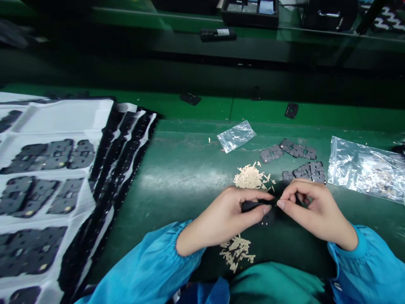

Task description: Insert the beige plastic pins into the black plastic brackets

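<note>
The left grip point(223, 213) was clamped on a black part point(249, 206), fingers on its far side and thumb on the near. At the part's right end, the right grip point(311, 207) had thumb and forefinger pinched together; whether anything sat between them, I could not tell. A pale heap point(249, 177) lay just beyond the left grip, a second pile point(237, 252) nearer the body. Beyond the right grip were dark plates point(289, 147), with a large bag point(351, 164) to its right, all on the desk point(177, 177).
</note>
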Motion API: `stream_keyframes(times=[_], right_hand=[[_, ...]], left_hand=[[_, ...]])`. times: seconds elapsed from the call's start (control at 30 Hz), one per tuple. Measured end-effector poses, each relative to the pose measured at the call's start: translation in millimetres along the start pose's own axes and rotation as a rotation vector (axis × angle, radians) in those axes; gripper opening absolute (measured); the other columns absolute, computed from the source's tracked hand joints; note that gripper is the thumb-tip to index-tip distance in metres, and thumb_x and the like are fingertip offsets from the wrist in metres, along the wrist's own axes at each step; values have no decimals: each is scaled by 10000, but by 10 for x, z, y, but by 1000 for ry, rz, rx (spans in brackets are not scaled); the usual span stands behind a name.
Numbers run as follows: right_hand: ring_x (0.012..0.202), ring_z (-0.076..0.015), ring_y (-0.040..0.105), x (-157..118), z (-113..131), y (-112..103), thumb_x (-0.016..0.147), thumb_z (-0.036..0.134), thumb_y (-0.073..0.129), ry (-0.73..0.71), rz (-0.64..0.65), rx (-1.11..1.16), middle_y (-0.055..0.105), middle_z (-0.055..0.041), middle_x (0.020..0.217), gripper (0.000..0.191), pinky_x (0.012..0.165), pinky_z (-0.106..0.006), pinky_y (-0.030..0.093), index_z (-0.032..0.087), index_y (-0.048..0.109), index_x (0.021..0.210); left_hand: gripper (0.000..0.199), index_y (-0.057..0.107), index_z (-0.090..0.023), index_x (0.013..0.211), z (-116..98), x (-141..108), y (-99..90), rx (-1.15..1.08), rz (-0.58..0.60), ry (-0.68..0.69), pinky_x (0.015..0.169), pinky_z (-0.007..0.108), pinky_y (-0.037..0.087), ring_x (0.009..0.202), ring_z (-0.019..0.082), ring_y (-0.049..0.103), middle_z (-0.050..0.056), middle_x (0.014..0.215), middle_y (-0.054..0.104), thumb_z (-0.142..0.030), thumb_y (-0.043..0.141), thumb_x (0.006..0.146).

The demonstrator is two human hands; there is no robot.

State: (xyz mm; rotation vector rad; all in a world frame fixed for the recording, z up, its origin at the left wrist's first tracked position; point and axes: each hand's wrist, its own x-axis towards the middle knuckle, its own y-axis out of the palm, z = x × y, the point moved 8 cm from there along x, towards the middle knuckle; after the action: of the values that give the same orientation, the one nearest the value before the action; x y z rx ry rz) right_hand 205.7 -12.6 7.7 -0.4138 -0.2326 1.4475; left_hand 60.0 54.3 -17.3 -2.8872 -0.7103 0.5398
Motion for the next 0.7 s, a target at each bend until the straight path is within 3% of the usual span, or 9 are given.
stream_keyframes(times=[0.17,0.23,0.43,0.57,0.7], right_hand=[[557,-119,449,-2,-232,-40,845,372,758,238,-97,268,581,15,630,190,511,-263,341,194,749,776],[564,-121,457,-3,-269,-41,825,377,774,273,-123,295,578,14,621,191,517,-262,348,192,759,779],[587,-126,500,-22,-178,-21,819,299,742,220,-108,196,631,-1,661,109,529,-257,383,203,783,784],[566,-117,489,-60,-194,6,782,219,722,259,-87,141,615,13,619,68,515,-247,369,205,778,746],[537,-110,490,-47,-283,20,742,247,753,353,-75,221,618,10,588,72,496,-243,364,190,757,699]], left_hand=[[286,758,-222,1201,30,23,-143,-26,-34,-25,876,341,594,1085,254,714,62,1221,769,-252,605,961],[323,726,-244,1273,7,17,-178,-34,-35,-14,916,360,586,1144,266,689,61,1293,737,-295,620,972],[287,754,-196,1185,30,5,-94,-90,19,-61,645,283,558,806,198,709,73,1063,791,-352,658,964],[278,770,-179,1137,65,13,-38,-107,34,-61,642,284,545,781,195,690,79,995,786,-362,640,973],[262,726,-200,1172,81,24,-13,-120,82,-52,612,269,491,719,159,625,47,937,730,-341,607,987]])
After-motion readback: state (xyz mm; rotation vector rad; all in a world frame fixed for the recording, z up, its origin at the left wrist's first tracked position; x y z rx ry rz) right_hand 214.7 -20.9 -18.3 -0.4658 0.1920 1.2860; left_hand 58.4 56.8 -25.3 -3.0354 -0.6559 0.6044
